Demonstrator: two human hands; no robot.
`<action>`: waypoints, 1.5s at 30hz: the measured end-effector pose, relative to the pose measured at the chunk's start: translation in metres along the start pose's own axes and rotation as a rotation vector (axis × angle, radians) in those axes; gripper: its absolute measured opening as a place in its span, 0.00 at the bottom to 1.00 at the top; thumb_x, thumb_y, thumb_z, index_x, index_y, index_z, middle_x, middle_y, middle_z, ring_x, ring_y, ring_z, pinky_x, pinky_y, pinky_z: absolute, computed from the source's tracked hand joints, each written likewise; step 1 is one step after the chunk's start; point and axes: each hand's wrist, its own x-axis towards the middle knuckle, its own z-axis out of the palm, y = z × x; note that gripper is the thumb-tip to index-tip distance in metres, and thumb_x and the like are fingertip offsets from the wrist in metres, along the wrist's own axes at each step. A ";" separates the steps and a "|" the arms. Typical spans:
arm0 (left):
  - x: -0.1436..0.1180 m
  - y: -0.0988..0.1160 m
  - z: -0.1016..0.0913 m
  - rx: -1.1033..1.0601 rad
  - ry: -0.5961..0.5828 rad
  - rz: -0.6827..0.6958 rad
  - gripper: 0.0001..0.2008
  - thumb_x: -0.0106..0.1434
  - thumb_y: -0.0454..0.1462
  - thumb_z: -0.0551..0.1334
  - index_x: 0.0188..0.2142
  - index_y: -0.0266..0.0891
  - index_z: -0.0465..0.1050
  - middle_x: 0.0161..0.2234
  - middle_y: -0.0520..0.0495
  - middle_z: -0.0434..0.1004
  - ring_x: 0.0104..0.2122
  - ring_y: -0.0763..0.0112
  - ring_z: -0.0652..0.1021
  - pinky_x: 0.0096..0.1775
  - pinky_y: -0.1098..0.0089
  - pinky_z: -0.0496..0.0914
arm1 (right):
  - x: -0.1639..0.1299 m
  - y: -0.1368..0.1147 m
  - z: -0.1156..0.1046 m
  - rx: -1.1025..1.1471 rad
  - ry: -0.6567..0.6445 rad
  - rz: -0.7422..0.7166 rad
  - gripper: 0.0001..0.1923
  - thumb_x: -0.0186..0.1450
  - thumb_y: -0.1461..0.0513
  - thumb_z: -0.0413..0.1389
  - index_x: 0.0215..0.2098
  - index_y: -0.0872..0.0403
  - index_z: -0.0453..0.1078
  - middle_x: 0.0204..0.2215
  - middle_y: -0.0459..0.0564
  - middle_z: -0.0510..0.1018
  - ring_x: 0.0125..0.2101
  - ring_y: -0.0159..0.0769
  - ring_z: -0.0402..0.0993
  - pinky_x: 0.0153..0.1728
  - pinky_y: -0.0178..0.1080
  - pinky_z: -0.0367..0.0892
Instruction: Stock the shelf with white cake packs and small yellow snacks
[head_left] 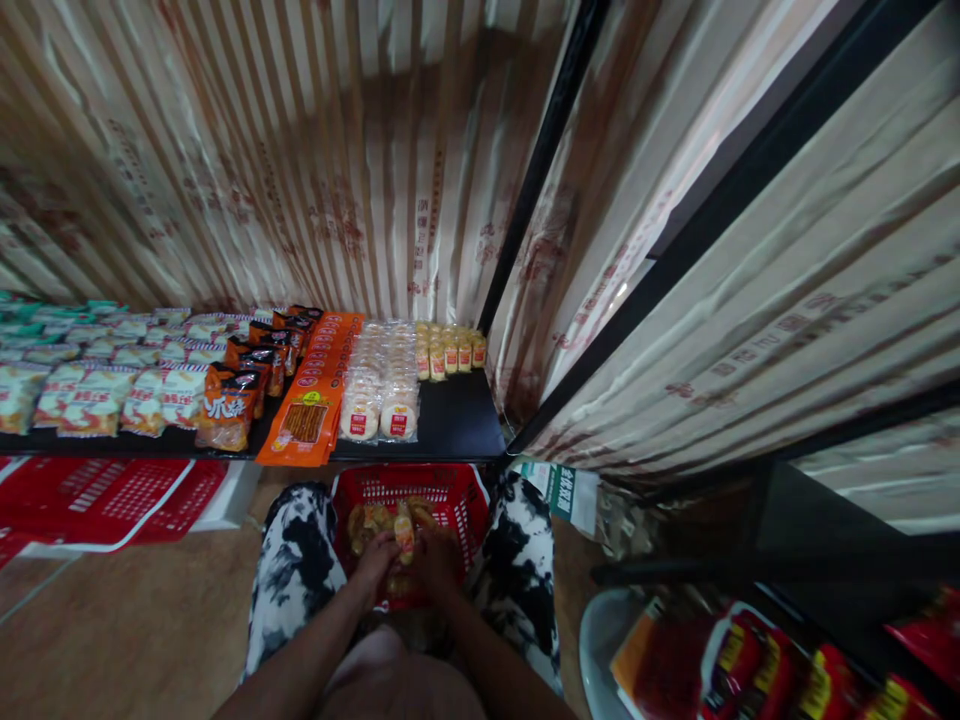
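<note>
Between my knees is a red plastic basket [474,500] with several small yellow-wrapped snack packs [369,520] in it. Over the basket, a small wrapped snack [405,535] with a yellow and red label stands upright between my two hands. My left hand [380,555] pinches it from the left with closed fingers. From the other side, my right hand [435,558] meets the pack, its fingers bent and in shadow. On the shelf ahead, small yellow packs [450,355] stand in rows beside clear-wrapped round cakes [379,390].
Orange flat packs [307,400], orange-black bags [229,405] and white snack bags [97,390] fill the black shelf [457,420] leftward. Another red basket [165,495] lies lower left. Dark metal posts [536,170] and pleated curtain rise behind. Red packages [750,660] sit lower right.
</note>
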 end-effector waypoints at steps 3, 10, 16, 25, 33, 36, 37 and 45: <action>0.001 0.001 0.004 0.004 -0.040 0.023 0.10 0.46 0.31 0.63 0.31 0.37 0.69 0.23 0.54 0.72 0.20 0.78 0.70 0.24 0.77 0.63 | -0.001 -0.002 -0.005 -0.061 0.014 -0.016 0.17 0.60 0.67 0.44 0.32 0.55 0.76 0.32 0.55 0.80 0.34 0.41 0.74 0.38 0.38 0.61; -0.008 0.017 0.021 0.140 0.037 0.132 0.11 0.45 0.30 0.60 0.32 0.38 0.70 0.21 0.55 0.70 0.21 0.76 0.70 0.25 0.76 0.63 | 0.000 0.000 -0.009 -0.100 0.051 -0.045 0.17 0.62 0.66 0.44 0.34 0.55 0.75 0.34 0.56 0.79 0.39 0.42 0.73 0.43 0.38 0.60; -0.011 0.026 0.029 0.414 0.124 0.303 0.11 0.47 0.34 0.60 0.33 0.40 0.73 0.29 0.52 0.77 0.34 0.68 0.76 0.38 0.72 0.68 | 0.003 0.000 -0.018 -0.061 0.066 -0.045 0.19 0.64 0.67 0.41 0.40 0.56 0.73 0.39 0.55 0.78 0.41 0.38 0.73 0.43 0.35 0.61; -0.015 0.036 0.046 0.443 0.084 0.476 0.15 0.48 0.34 0.58 0.37 0.35 0.73 0.30 0.49 0.75 0.31 0.70 0.74 0.39 0.70 0.68 | 0.005 -0.002 -0.032 0.084 0.129 -0.030 0.19 0.62 0.66 0.41 0.44 0.57 0.71 0.41 0.56 0.76 0.44 0.38 0.71 0.46 0.36 0.63; -0.023 0.046 0.056 0.466 0.099 0.583 0.15 0.51 0.35 0.58 0.39 0.36 0.71 0.33 0.48 0.75 0.33 0.70 0.75 0.41 0.70 0.68 | 0.007 -0.004 -0.038 0.187 0.169 -0.054 0.20 0.58 0.65 0.44 0.45 0.58 0.70 0.41 0.56 0.75 0.44 0.38 0.71 0.47 0.38 0.63; -0.029 0.050 0.059 0.470 0.129 0.591 0.13 0.51 0.35 0.58 0.38 0.35 0.69 0.31 0.48 0.74 0.32 0.70 0.75 0.40 0.69 0.68 | 0.009 -0.006 -0.039 0.216 0.199 -0.063 0.20 0.59 0.64 0.43 0.45 0.59 0.70 0.41 0.58 0.75 0.43 0.40 0.71 0.47 0.40 0.64; -0.031 0.052 0.061 0.482 0.135 0.596 0.11 0.51 0.35 0.58 0.36 0.35 0.69 0.31 0.48 0.74 0.32 0.70 0.75 0.40 0.69 0.68 | 0.010 -0.007 -0.040 0.227 0.213 -0.068 0.20 0.59 0.64 0.43 0.45 0.59 0.69 0.41 0.58 0.75 0.43 0.40 0.71 0.47 0.40 0.64; -0.041 0.067 0.076 0.570 0.159 0.744 0.05 0.54 0.35 0.57 0.31 0.38 0.68 0.33 0.47 0.72 0.36 0.68 0.73 0.42 0.66 0.68 | 0.013 -0.017 -0.054 0.309 0.373 -0.131 0.20 0.59 0.63 0.44 0.46 0.58 0.69 0.43 0.59 0.74 0.45 0.40 0.71 0.49 0.41 0.64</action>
